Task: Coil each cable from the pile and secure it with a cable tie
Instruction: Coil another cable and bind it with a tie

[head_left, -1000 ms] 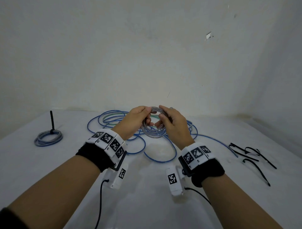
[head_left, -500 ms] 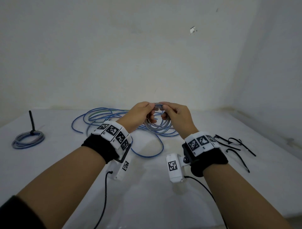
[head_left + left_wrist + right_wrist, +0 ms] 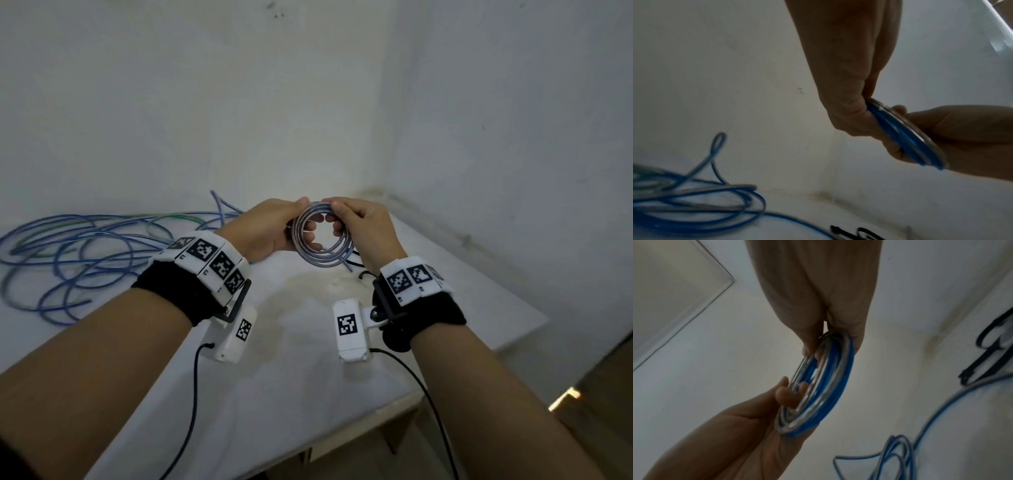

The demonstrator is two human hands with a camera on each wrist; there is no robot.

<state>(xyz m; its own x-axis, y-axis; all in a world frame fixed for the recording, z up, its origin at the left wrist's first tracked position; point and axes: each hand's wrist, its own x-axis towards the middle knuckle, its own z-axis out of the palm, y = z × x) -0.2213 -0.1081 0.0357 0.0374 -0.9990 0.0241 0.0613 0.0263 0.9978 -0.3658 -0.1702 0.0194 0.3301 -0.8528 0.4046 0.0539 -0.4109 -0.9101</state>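
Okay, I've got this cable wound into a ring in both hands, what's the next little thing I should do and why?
Probably keep the coil pinched in the left hand and free the right hand to reach for one of the black cable ties on the table. The loops look fully gathered, both hands grip them, and no tie is around them yet.

Blue-and-clear coiled cable, held upright

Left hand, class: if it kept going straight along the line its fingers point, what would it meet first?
Probably the right hand: the left hand points across the coiled cable they share, fingertips nearly touching. Depth is unclear.
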